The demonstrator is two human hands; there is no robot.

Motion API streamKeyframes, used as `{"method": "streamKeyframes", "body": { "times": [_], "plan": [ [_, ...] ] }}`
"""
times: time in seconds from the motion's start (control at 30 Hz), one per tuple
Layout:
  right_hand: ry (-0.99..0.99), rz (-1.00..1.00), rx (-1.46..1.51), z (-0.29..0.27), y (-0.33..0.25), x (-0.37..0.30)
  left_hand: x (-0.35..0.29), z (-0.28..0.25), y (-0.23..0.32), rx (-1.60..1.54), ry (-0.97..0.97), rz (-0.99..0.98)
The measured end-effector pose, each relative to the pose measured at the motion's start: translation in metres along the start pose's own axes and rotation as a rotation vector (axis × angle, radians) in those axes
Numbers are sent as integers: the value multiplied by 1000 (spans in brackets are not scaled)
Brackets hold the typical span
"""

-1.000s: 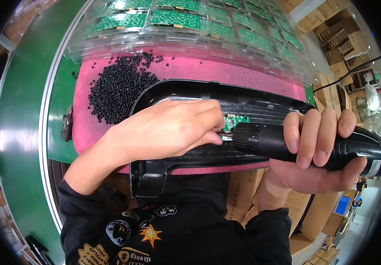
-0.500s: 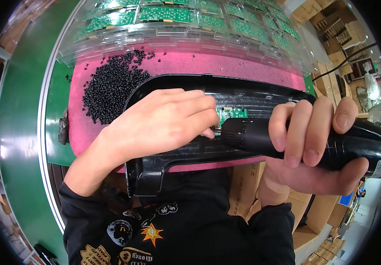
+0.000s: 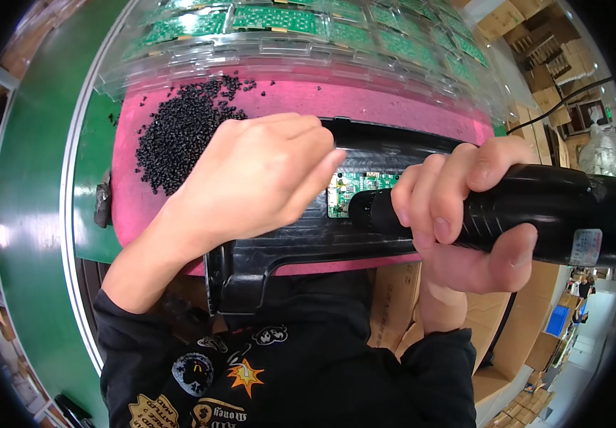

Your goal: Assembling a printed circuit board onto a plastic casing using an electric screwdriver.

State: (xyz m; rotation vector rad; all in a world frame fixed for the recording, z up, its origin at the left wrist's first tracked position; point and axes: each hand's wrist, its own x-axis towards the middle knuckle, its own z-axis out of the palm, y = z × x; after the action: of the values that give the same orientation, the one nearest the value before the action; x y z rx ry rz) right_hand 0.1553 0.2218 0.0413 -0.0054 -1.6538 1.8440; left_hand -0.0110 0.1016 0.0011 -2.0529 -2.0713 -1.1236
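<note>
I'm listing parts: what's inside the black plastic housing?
A green circuit board, partly covered by the black power screwdriver. The left hand and right hand hide other areas.

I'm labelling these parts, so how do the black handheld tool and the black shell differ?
The handheld tool is gripped in the right hand; the shell lies over the pink mat. The handheld tool is thick and rounded; the shell is wide, shallow and open. Both are black.

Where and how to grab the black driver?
Likely mid-body, from the right: the black driver is long and rounded, its nose pointing left over the green circuit board, so wrapping there leaves that end clear. The right hand is wrapped around it.
</note>
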Motion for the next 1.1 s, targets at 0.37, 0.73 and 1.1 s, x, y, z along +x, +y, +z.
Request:
{"method": "streamKeyframes", "body": {
  "times": [0.37,0.73,1.1],
  "plan": [
    [26,48,-46,8,4,-1,-3,3,0,-1,-89,-110],
    [-153,165,-100,8,6,10,-7,3,-9,-18,-167,-30],
    [-186,-171,147,-2,4,11,-3,-1,-6,-120,-246,84]
  ]
}}
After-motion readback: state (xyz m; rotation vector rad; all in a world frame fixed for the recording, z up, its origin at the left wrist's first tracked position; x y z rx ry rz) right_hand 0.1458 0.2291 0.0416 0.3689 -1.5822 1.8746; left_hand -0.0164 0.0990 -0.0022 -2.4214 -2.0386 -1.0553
